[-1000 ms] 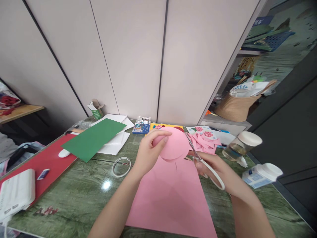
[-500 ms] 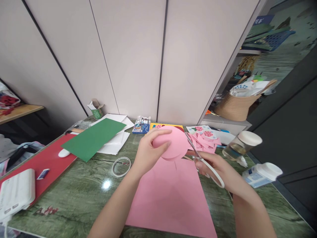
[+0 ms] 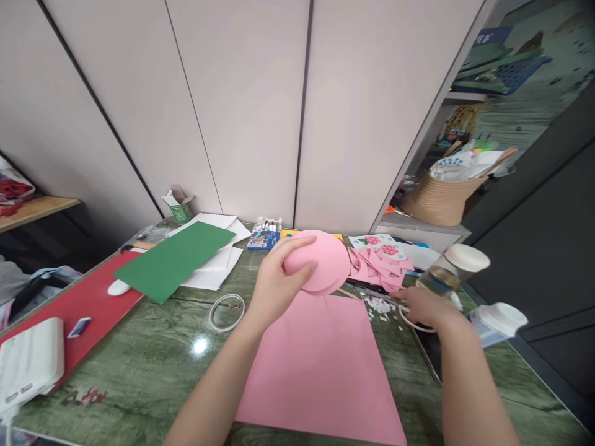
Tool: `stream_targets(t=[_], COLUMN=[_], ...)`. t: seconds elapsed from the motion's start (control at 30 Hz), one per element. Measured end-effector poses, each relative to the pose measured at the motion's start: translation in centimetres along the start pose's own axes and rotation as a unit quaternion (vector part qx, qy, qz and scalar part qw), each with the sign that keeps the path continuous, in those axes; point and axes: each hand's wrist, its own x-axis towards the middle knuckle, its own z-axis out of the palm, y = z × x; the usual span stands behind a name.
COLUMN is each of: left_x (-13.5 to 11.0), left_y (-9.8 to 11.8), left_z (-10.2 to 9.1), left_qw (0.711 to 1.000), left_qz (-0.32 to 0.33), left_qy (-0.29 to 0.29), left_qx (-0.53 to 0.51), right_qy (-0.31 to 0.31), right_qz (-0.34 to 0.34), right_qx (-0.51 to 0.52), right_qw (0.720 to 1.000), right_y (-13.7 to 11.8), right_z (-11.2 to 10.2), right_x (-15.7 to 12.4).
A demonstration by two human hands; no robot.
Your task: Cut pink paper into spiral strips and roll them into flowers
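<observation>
My left hand (image 3: 276, 282) pinches a small stack of round pink paper discs (image 3: 328, 263) between thumb and fingers, raised above the table. Below them lies a large pink paper sheet (image 3: 320, 371). My right hand (image 3: 425, 306) is low at the right, over a pair of scissors with a white handle (image 3: 411, 323). Its fingers are bent at the scissors, partly hiding them, and the blades point left. Beside it are tiny white paper bits (image 3: 380, 305) and a heap of pink paper scraps (image 3: 379, 267).
Right of my hand stand a clear jar with a white lid (image 3: 444, 279) and a white bottle (image 3: 497, 322). A dark flat object (image 3: 427, 347) lies under my right wrist. Leftward are a tape roll (image 3: 227, 312), green paper (image 3: 174, 260), red paper (image 3: 79, 316) and a white power bank (image 3: 30, 356).
My right hand has carried the scissors away from the pink discs, rightward and down to the table. My left hand still holds the discs in nearly the same place.
</observation>
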Motion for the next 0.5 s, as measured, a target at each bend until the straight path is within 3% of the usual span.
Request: stream_targets(t=[0.23,0.5], left_x=[0.1,0.0], left_y=[0.0,-0.1], left_z=[-0.1,0.0], left_qw=[1.0,1.0], left_qz=[0.008,0.012], left_qy=[0.004,0.004], left_qx=[-0.007,-0.014], right_qy=[-0.045,-0.014], right_qz=[0.057,0.087], right_qx=[-0.038,-0.044], right_qw=[0.997,0.995], right_y=[0.2,-0.1], right_z=[1.6,1.0], right_x=[1.9,1.3])
